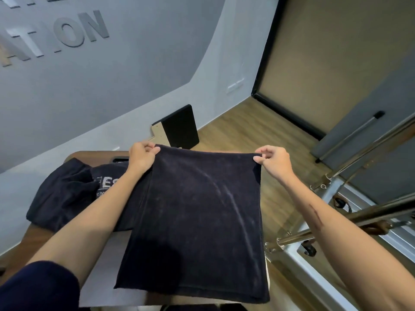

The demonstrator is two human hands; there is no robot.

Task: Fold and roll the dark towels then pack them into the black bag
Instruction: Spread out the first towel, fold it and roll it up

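A dark navy towel (pixel 197 218) hangs stretched in front of me, doubled over, its lower edge draping over the table. My left hand (pixel 142 157) pinches its top left corner and my right hand (pixel 272 160) pinches its top right corner. Behind my left forearm lies a heap of dark fabric (pixel 65 194) with pale printed letters on it; I cannot tell whether it is the black bag or more towels.
A brown table (pixel 29 239) carries the heap at the left. A black panel (pixel 179 126) leans on the wall beyond it. Metal rails (pixel 350 223) and a wheeled frame stand at the right, over a wooden floor (pixel 238 129).
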